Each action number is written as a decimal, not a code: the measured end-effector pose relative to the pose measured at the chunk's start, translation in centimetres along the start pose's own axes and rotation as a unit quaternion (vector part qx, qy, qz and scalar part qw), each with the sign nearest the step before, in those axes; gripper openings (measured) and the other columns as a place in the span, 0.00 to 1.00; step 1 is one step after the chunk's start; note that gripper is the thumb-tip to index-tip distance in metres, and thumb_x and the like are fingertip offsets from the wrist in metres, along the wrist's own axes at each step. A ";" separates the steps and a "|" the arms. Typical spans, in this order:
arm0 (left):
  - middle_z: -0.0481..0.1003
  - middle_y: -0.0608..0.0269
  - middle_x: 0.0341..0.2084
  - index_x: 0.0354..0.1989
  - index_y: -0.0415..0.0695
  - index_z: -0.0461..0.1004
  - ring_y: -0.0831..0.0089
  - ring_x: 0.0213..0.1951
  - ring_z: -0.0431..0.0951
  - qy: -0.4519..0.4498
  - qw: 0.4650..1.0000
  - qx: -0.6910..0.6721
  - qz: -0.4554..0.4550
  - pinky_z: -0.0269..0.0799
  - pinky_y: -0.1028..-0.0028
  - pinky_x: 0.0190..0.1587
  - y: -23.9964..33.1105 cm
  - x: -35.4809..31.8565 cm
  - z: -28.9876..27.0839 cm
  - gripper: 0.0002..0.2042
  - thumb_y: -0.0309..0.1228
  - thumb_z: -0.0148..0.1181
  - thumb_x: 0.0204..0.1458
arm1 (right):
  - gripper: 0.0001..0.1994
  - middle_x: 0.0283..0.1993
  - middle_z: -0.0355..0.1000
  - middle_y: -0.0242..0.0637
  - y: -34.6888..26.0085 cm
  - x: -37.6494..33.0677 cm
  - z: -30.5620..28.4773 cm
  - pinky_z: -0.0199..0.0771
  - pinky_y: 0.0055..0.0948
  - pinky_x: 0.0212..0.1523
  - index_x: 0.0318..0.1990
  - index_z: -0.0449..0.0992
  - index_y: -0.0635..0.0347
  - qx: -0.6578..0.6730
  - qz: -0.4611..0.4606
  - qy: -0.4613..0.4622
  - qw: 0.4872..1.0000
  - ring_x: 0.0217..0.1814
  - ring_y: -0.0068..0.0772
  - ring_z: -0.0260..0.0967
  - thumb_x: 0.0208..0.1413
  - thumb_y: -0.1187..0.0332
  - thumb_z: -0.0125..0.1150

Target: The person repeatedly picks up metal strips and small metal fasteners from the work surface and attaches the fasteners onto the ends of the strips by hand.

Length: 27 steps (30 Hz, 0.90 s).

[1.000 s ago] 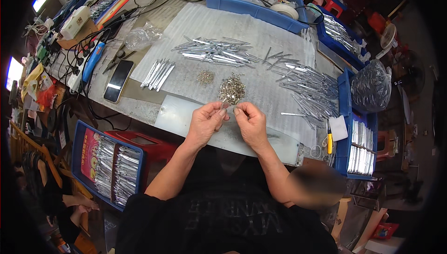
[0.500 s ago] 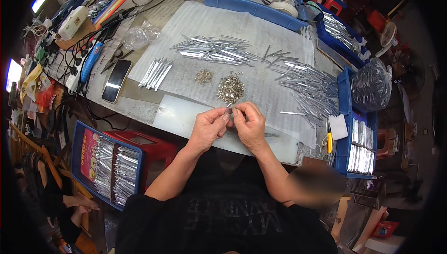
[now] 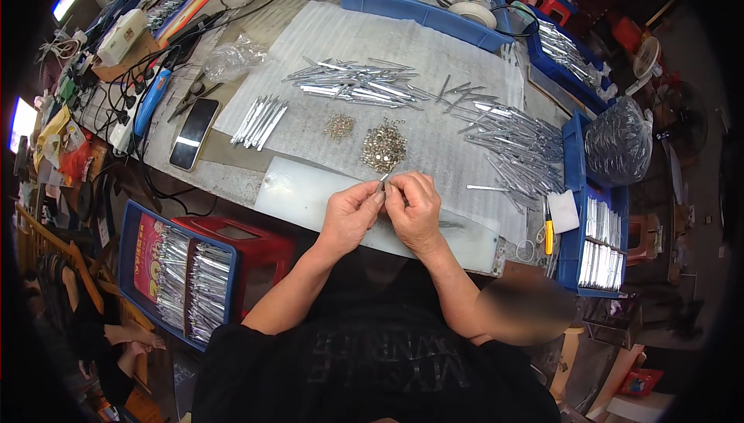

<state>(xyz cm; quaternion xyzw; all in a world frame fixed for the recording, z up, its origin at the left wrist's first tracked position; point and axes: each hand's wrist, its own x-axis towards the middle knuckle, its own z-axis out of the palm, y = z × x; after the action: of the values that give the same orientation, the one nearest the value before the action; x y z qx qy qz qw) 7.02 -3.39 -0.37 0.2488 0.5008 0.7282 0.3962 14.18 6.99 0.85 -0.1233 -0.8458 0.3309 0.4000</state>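
My left hand [image 3: 349,212] and my right hand [image 3: 415,210] meet over the near edge of the table, thumbs and forefingers pinched together. From between the fingertips sticks up the end of a thin silvery metal strip [image 3: 383,181]; most of it is hidden. My left hand pinches this strip. Whatever my right fingertips press on is too small to make out. Just beyond lies a heap of small shiny brass-coloured metal parts [image 3: 384,146], with a smaller heap of tiny coppery pieces [image 3: 339,126] to its left. Beneath my hands is a whitish translucent board [image 3: 298,190].
Loose silver strips form a far pile [image 3: 356,82] and a right pile [image 3: 515,144]. A neat row of strips [image 3: 260,122] lies beside a phone [image 3: 194,134]. Blue trays [image 3: 422,13] stand at the back and right. A yellow-handled cutter [image 3: 549,237] lies near the right edge.
My fingertips have shifted slightly and the strip's end now points up more plainly between them. Both hands stay in nearly the same place; the heaps look unchanged.
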 end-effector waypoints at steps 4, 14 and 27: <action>0.68 0.73 0.20 0.37 0.35 0.70 0.88 0.20 0.62 0.041 0.998 0.031 0.033 0.59 0.87 0.22 -0.1 -0.1 0.5 0.08 0.26 0.47 0.52 | 0.02 0.22 0.66 0.36 0.2 -0.1 0.0 0.59 0.30 0.30 0.24 0.68 0.62 -0.003 0.019 -0.009 1.000 0.24 0.35 0.63 0.41 0.76 0.54; 0.68 0.72 0.19 0.39 0.36 0.69 0.90 0.17 0.58 0.054 0.984 0.145 0.084 0.53 0.88 0.18 -1.1 -0.2 0.2 0.09 0.26 0.47 0.52 | 0.07 0.24 0.68 0.37 1.5 -0.6 -0.5 0.62 0.22 0.24 0.28 0.71 0.66 0.171 0.233 -0.079 0.954 0.23 0.24 0.63 0.46 0.70 0.56; 0.69 0.68 0.19 0.40 0.36 0.68 0.90 0.13 0.54 0.026 0.998 -0.032 -0.055 0.47 0.88 0.14 -0.1 -0.2 0.1 0.10 0.28 0.47 0.52 | 0.07 0.19 0.64 0.31 1.3 -0.2 -0.9 0.58 0.19 0.24 0.28 0.72 0.65 0.212 0.254 -0.105 0.938 0.22 0.17 0.57 0.48 0.69 0.54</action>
<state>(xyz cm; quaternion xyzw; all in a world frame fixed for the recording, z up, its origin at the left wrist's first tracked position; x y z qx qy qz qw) 7.25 -3.53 -0.45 0.1887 0.5007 0.7270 0.4303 14.95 8.34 0.28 -0.2105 -0.7338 0.6043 0.2282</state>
